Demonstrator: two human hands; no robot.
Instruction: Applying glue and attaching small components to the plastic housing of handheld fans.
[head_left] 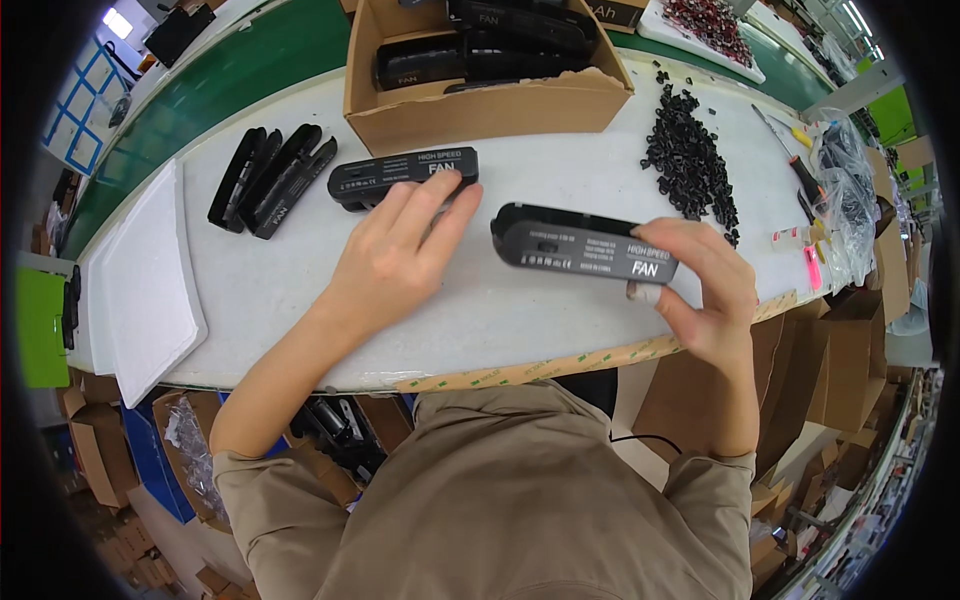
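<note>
Black fan casing (pixel 575 245) sits pinched by one end in right hand (pixel 715 295) over desk (pixel 480 330); left hand (pixel 392 245), half-curled, touches second fan casing (pixel 375 180), grip unclear.

Carton (pixel 480 125) at the back of the surface (pixel 480 330), casings before it.
Other casings (pixel 425 60) lie in the carton. In front of it, the left hand (pixel 400 240) rests on one casing (pixel 365 178), while the right hand (pixel 705 285), farther right, holds another casing (pixel 580 248) by its right end. A casing group (pixel 290 195) lies left of the first, with a tray (pixel 150 285) beyond at the surface's left end. Right of the carton lies a pile of parts (pixel 685 150); farther right, a screwdriver (pixel 805 180) lies beside a plastic bag (pixel 845 165).
</note>
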